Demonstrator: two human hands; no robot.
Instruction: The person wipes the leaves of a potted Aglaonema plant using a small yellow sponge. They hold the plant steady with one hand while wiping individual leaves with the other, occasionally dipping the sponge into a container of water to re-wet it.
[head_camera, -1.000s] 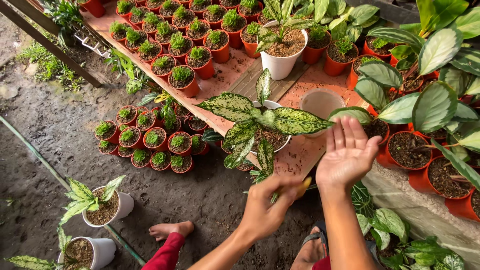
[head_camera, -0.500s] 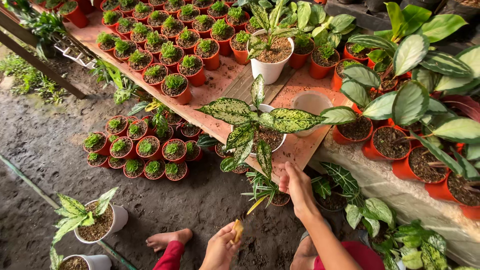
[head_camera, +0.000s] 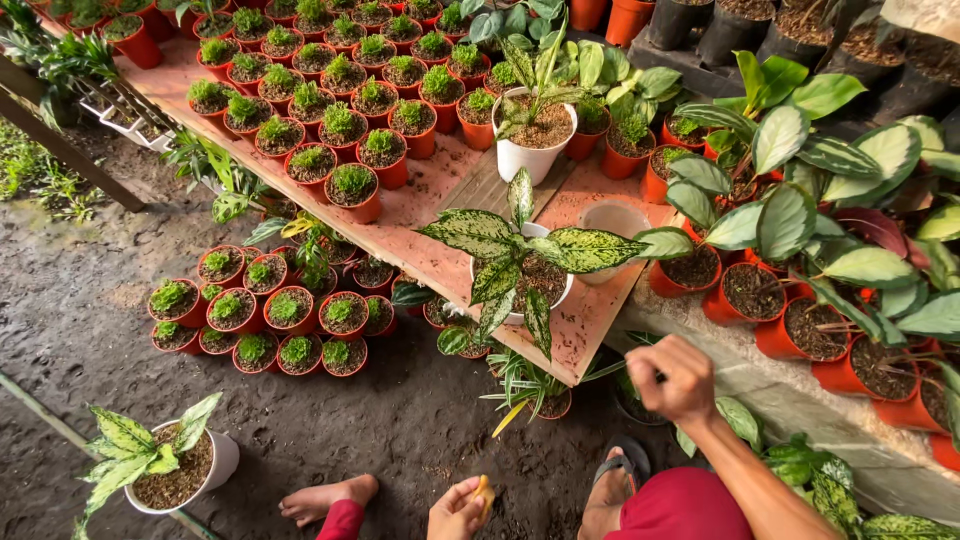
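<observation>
My left hand (head_camera: 458, 510) is low at the bottom edge, closed on a small yellow leaf piece (head_camera: 484, 490). My right hand (head_camera: 684, 380) reaches down beside the corner of the wooden table (head_camera: 585, 325), its fingers curled among the leaves of a small plant below the table; what it grips is hidden. A speckled-leaf plant in a white pot (head_camera: 520, 268) stands on the table just above my right hand. An empty white pot (head_camera: 612, 222) sits behind it. A small striped plant (head_camera: 532, 385) grows on the ground under the table corner.
Rows of small green plants in red pots (head_camera: 330, 130) cover the table; another group (head_camera: 268, 315) stands on the dirt ground. Large-leaved plants in orange pots (head_camera: 790, 300) fill the right. A white potted plant (head_camera: 175, 465) stands bottom left. My bare foot (head_camera: 325, 497) rests on the ground.
My right hand came down from open above the table to curled beside the table corner. My left hand dropped lower with the yellow piece. The view tilted downward.
</observation>
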